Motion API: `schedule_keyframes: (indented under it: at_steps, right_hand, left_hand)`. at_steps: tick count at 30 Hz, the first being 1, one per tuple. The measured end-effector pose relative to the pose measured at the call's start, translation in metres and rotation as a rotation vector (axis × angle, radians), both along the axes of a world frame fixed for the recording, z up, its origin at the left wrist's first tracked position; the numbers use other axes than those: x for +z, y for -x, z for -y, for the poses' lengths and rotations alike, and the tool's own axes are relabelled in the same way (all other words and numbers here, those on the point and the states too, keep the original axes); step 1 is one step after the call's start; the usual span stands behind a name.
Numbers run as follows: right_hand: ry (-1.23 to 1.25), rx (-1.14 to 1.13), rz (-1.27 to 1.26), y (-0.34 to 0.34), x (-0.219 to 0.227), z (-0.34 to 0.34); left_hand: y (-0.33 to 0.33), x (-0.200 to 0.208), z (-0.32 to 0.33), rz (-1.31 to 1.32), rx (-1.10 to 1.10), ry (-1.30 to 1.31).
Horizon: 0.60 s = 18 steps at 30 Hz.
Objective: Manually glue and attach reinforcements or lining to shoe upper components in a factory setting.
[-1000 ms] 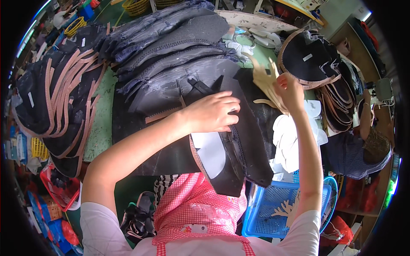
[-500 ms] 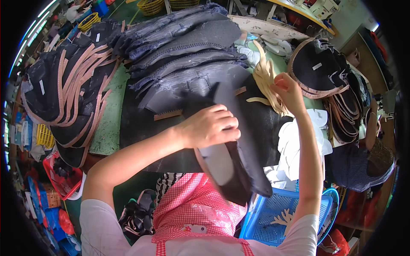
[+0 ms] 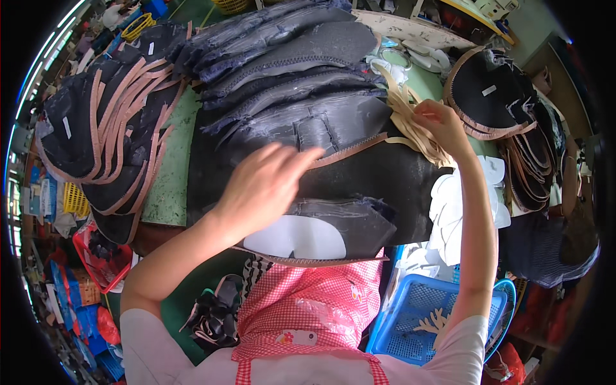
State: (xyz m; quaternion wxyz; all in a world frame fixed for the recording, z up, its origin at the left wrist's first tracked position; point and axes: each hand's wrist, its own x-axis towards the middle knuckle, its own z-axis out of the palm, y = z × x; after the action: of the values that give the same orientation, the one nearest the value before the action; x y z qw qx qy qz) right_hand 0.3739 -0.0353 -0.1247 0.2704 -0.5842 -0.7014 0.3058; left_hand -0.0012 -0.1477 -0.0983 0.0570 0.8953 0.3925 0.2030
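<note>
My left hand (image 3: 266, 186), slightly blurred, hovers over the table with its fingers apart and nothing visible in it. Below it, at the near edge, lies a dark shoe-upper piece (image 3: 369, 224) with a white patch (image 3: 301, 236) and a pinkish-brown notched border. Beyond that hand, overlapping dark upper pieces (image 3: 276, 131) are stacked; the nearest has the same border along its lower edge. To the right, my right hand (image 3: 444, 128) has its fingers curled and pinched at a bundle of beige strips (image 3: 410, 125). Its fingertips partly hide the strips there.
Piles of bordered dark pieces stand left (image 3: 74, 138) and right (image 3: 484, 96). White cut pieces (image 3: 452, 208) lie by my right forearm. A blue basket (image 3: 404, 321) is below, a red basket (image 3: 96, 256) at left. Another person (image 3: 545, 244) sits at far right.
My left hand has let go of the dark piece, which now lies flat at the near edge, and has moved up and left. My right hand stays at the beige strips.
</note>
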Motion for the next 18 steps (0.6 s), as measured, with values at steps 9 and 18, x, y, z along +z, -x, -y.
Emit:
schedule_keyframes:
  at_steps: [9, 18]
  right_hand:
    - [0.001, -0.087, -0.332, -0.010, -0.015, 0.022]
    - [-0.647, -0.266, -1.303, -0.075, 0.000, 0.071]
  left_hand:
    - [-0.164, -0.062, -0.120, 0.098, -0.106, -0.202]
    - [-0.178, -0.092, -0.132, 0.172, -0.105, -0.138]
